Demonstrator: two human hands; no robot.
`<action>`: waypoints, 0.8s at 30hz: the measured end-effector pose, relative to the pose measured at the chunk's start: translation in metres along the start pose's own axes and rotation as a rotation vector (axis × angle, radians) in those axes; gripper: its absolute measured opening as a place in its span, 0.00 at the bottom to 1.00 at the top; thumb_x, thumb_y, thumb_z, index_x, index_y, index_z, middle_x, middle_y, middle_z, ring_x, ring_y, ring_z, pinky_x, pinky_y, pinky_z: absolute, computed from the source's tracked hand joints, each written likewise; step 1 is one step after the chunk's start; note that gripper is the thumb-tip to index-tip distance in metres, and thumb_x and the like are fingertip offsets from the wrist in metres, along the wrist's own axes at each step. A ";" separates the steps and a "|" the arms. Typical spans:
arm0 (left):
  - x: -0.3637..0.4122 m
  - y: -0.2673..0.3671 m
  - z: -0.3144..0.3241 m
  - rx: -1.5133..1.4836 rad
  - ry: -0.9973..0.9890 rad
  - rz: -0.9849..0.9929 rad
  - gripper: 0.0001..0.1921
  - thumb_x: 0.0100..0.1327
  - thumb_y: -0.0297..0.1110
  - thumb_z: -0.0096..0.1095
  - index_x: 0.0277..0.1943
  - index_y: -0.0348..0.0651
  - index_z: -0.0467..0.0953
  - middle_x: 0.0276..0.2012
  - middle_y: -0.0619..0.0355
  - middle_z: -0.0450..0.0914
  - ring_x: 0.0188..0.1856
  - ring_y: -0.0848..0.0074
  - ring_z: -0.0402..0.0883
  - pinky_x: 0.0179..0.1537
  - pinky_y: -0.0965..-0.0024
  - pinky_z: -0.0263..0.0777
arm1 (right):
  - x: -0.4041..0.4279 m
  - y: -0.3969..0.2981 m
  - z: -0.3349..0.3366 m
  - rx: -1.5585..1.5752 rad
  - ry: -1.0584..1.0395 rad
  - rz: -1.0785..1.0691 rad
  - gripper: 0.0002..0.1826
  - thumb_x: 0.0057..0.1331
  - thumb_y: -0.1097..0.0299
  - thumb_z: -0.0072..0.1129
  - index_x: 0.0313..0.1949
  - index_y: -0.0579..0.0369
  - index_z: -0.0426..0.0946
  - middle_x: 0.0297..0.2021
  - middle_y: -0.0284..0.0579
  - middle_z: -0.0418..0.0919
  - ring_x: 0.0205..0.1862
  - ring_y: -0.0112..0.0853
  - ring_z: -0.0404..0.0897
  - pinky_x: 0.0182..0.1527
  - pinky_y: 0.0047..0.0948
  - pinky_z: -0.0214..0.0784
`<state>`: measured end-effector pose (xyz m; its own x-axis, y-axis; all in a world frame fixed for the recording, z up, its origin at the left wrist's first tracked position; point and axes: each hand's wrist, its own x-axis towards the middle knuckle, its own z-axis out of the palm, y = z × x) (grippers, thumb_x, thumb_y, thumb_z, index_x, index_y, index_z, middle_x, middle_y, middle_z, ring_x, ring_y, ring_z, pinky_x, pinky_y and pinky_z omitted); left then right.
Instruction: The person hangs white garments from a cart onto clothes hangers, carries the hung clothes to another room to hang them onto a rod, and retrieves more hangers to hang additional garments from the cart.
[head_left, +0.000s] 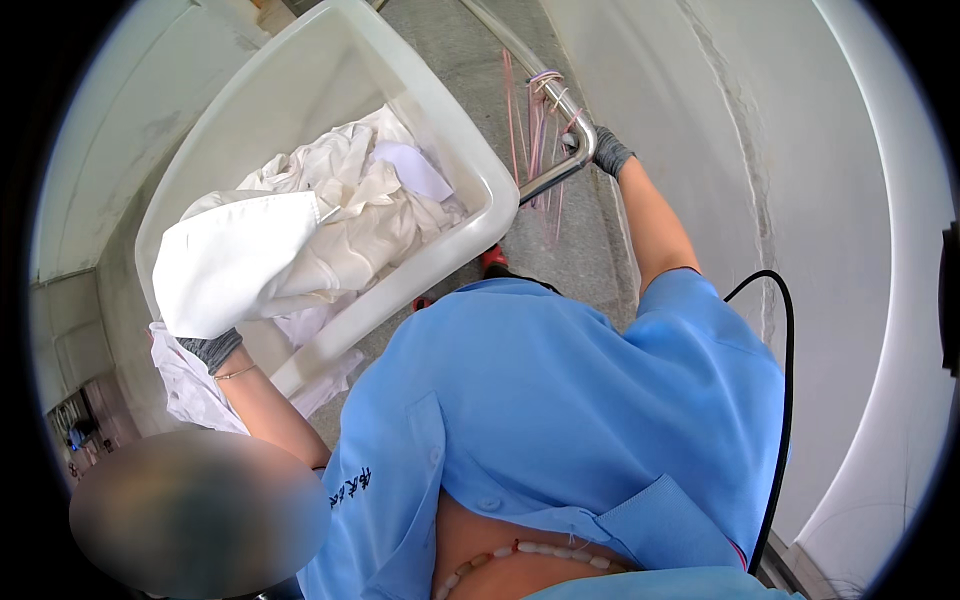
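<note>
My right hand (613, 151), in a grey knit glove, grips the bent corner of a shiny metal tube handle (555, 178). A gloved fingertip shows on the inner side of the tube. My left hand (211, 349), gloved the same way, is at the near left end of a large white plastic bin (491, 180). Its fingers are hidden by a bright white cloth (236, 259) with a stitched edge, so their grip cannot be made out. Crumpled off-white fabric (337, 165) lies heaped in the bin, with a pale lilac piece (412, 169) on its right side.
Pink and purple elastic bands (538, 112) hang from the metal tube. A thin whitish plastic sheet (180, 382) hangs outside the bin at left. Grey concrete floor (600, 232) runs beside a pale wall (697, 165). A black cable (787, 360) loops by my right shoulder.
</note>
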<state>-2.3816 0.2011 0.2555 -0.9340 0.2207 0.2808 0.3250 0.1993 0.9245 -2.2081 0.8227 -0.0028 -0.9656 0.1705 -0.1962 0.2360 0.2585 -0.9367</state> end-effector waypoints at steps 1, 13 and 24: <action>0.001 -0.002 -0.006 -0.002 0.001 0.003 0.22 0.61 0.35 0.48 0.56 0.33 0.61 0.53 0.50 0.68 0.54 0.66 0.67 0.56 0.67 0.61 | 0.007 0.002 0.000 -0.002 0.001 -0.003 0.15 0.61 0.60 0.51 0.44 0.56 0.73 0.32 0.45 0.75 0.29 0.29 0.72 0.33 0.30 0.68; -0.003 -0.023 -0.037 -0.519 0.029 -0.202 0.20 0.63 0.36 0.44 0.55 0.33 0.62 0.53 0.49 0.68 0.54 0.66 0.68 0.55 0.67 0.62 | 0.006 -0.002 -0.012 0.123 0.351 0.045 0.14 0.56 0.63 0.59 0.39 0.56 0.76 0.29 0.38 0.77 0.26 0.25 0.73 0.30 0.25 0.69; 0.011 -0.013 -0.040 -0.765 0.067 -0.090 0.20 0.64 0.38 0.41 0.54 0.33 0.63 0.53 0.49 0.68 0.53 0.66 0.68 0.55 0.66 0.62 | -0.072 -0.127 -0.179 -0.907 0.688 0.005 0.15 0.58 0.60 0.55 0.39 0.58 0.76 0.32 0.43 0.78 0.36 0.29 0.75 0.43 0.25 0.64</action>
<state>-2.4017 0.1628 0.2563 -0.9668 0.1718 0.1890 0.0777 -0.5073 0.8583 -2.1490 0.9479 0.1820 -0.7658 0.5868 0.2629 0.5019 0.8011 -0.3260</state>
